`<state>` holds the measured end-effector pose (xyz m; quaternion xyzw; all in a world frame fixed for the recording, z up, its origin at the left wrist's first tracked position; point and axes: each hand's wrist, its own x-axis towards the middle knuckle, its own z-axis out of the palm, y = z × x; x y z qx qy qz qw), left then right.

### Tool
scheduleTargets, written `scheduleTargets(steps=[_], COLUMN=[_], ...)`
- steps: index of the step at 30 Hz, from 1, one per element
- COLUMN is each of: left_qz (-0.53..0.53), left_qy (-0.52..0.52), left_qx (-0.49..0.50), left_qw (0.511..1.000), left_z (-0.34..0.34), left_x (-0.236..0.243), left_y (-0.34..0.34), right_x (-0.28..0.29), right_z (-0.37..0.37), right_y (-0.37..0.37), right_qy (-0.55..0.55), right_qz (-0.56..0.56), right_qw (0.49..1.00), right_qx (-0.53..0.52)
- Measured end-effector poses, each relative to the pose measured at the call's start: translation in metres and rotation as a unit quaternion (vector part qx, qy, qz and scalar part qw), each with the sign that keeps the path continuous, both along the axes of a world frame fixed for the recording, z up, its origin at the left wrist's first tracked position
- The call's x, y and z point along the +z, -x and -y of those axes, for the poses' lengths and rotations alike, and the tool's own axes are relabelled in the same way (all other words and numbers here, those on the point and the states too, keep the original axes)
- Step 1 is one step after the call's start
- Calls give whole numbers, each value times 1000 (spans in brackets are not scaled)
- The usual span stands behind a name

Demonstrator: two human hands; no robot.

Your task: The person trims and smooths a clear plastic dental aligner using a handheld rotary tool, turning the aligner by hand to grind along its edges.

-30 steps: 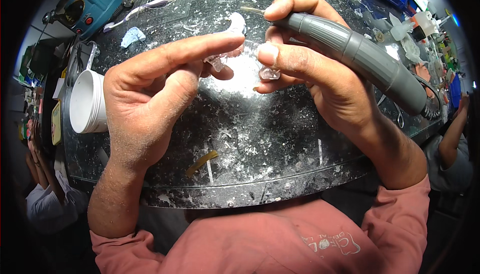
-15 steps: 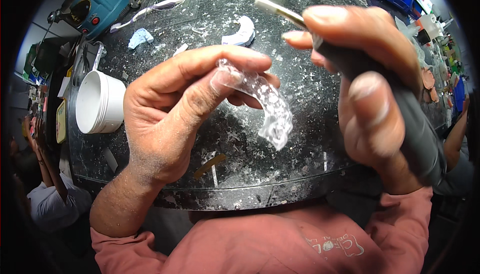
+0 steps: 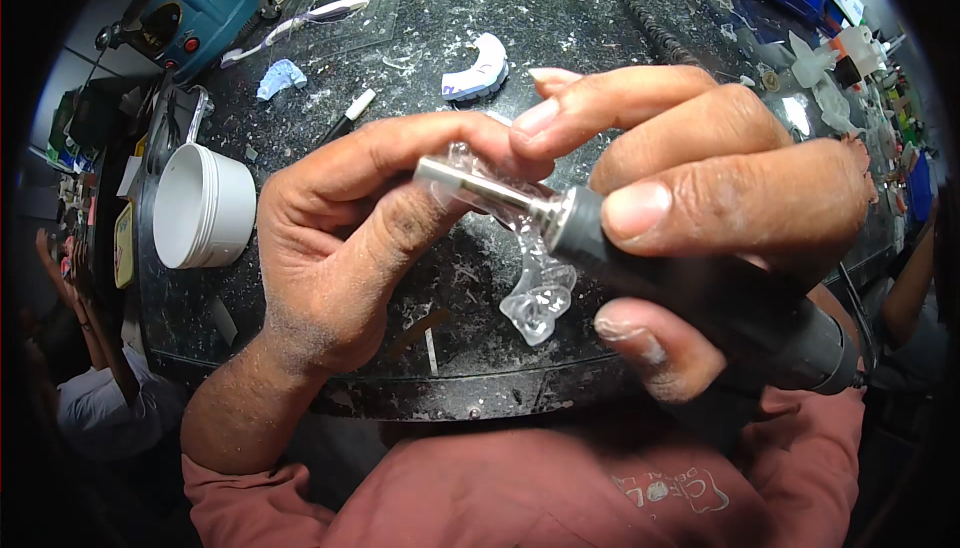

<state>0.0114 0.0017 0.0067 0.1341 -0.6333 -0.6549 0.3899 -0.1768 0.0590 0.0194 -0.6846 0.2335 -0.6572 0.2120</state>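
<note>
Between thumb and fingers, my left hand (image 3: 350,218) pinches one end of a clear plastic dental aligner (image 3: 540,298), an arch-shaped shell whose free end hangs down. My right hand (image 3: 720,168) grips a black rotary handpiece (image 3: 700,298) with a metal collar. Its pale cylindrical tip (image 3: 440,174) lies over the held end of the aligner, close by my left thumb; whether it touches cannot be made out. The fingertips of both hands meet or nearly meet above the tip. The tool's shaft covers part of the aligner.
Beyond my hands lie a pale blue dental cast (image 3: 475,70) and a blue cast piece (image 3: 281,79). A white tub (image 3: 204,206) stands at left, near a capped marker (image 3: 352,113) and a toothbrush (image 3: 300,20). A blue machine (image 3: 200,13) is far left. Another person's arms (image 3: 80,298) show at left.
My right hand has brought the handpiece down and left, from above and apart to over the aligner. The aligner's free end now hangs lower and is turned differently.
</note>
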Motion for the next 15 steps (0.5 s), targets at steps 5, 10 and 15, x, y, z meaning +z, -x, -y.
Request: scheduleTargets(steps=[5, 10, 15], left_qz=[34, 41, 53], left_qy=[-67, -63, -57], left_qx=[15, 2, 7], left_qw=[997, 997, 997], left_z=[-2, -4, -1], left_x=[5, 7, 6], left_y=[2, 1, 0], right_x=[-8, 10, 3], right_z=[9, 22, 16], right_y=[1, 12, 9], right_qy=[23, 80, 68], right_qz=[11, -149, -183], right_qw=[999, 982, 980], right_qx=[25, 90, 48])
